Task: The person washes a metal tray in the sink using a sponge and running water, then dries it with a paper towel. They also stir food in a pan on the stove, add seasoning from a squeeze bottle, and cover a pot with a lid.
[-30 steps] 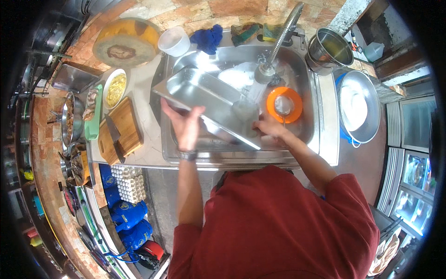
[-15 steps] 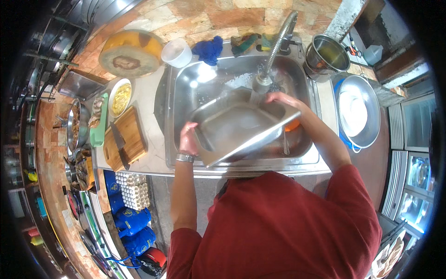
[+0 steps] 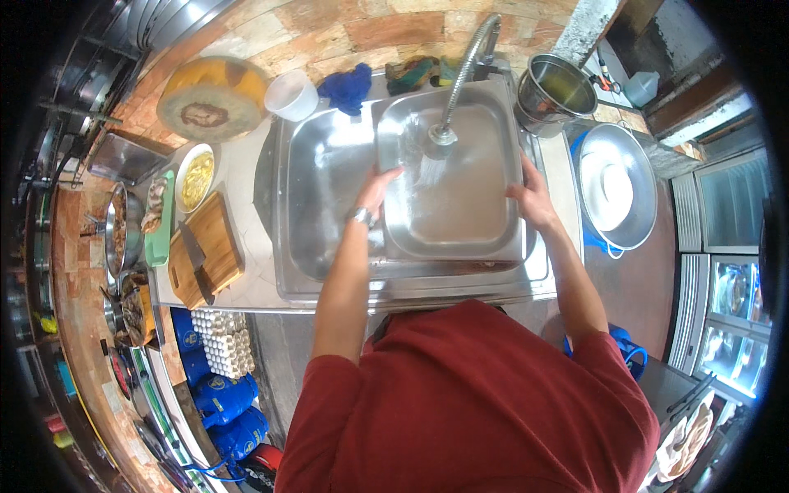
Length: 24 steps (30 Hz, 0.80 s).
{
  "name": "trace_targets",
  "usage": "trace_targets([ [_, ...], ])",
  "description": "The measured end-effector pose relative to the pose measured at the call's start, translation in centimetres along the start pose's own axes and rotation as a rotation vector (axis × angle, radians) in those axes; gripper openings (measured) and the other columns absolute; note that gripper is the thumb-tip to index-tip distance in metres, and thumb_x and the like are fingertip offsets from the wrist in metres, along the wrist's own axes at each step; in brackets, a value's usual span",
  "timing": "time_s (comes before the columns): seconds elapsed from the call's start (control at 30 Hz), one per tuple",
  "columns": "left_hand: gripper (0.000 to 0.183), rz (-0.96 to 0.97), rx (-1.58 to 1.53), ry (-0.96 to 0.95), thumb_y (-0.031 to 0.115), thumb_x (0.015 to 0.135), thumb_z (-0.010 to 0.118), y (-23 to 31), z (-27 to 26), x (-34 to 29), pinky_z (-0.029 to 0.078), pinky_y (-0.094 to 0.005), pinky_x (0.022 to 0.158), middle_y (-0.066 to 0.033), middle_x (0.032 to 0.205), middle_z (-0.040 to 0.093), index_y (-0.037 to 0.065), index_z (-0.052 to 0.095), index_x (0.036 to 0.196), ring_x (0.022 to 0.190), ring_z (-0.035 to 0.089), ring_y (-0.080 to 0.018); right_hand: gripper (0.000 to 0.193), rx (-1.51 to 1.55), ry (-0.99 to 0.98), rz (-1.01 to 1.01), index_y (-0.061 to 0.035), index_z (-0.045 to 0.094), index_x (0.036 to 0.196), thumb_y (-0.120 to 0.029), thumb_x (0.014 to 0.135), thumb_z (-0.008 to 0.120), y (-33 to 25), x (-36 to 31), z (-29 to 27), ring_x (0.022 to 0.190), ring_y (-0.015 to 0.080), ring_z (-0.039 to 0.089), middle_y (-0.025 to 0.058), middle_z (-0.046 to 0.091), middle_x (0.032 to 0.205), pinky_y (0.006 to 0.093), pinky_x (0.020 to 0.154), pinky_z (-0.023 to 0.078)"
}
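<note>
Over the stainless steel sink basin (image 3: 320, 205), your left hand (image 3: 376, 191) clamps the left rim of the one rectangular steel tray (image 3: 460, 205). The tray sits level under the single curved tap (image 3: 464, 70), filling the basin's right half, with open room leftward. Your right hand (image 3: 532, 200) pinches its right rim.

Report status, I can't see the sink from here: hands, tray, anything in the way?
Left hand and right hand grip opposite edges of steel tray. Tray flat over sink, under running faucet. Nothing blocking.
</note>
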State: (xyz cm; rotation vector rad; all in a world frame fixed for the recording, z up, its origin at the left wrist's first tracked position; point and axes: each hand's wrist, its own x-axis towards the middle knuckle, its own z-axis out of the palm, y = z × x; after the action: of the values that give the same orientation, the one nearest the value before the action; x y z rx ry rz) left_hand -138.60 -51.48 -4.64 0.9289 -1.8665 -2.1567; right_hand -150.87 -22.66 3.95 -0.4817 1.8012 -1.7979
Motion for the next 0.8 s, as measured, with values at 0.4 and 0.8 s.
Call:
trace_targets([
  [0.4, 0.036, 0.000, 0.070, 0.241, 0.008, 0.068, 0.058, 4.3, -6.5, -8.7, 0.048, -0.0314, 0.078, -0.0094, 0.085, 0.061, -0.003, 0.056, 0.103, 0.082, 0.059, -0.0207, 0.039, -0.414, -0.084, -0.248, -0.0036, 0.065, 0.102, -0.036, 0.081, 0.068, -4.6, 11.1, 12.1, 0.085, 0.0248, 0.065, 0.0174, 0.067, 0.089, 0.0376, 0.076, 0.050],
  [0.8, 0.076, 0.325, 0.656, 0.434, 0.012, 0.072, 0.061, 5.7, -5.1, -8.6, 0.045, -0.0367, 0.090, -0.0223, 0.116, 0.062, 0.003, 0.033, 0.142, 0.104, 0.062, -0.0338, 0.032, -0.321, -0.057, -0.488, -0.0030, 0.067, 0.096, -0.033, 0.085, 0.068, -9.3, 17.3, 18.4, 0.071, 0.0198, 0.061, 0.0099, 0.066, 0.079, 0.0335, 0.068, 0.049],
])
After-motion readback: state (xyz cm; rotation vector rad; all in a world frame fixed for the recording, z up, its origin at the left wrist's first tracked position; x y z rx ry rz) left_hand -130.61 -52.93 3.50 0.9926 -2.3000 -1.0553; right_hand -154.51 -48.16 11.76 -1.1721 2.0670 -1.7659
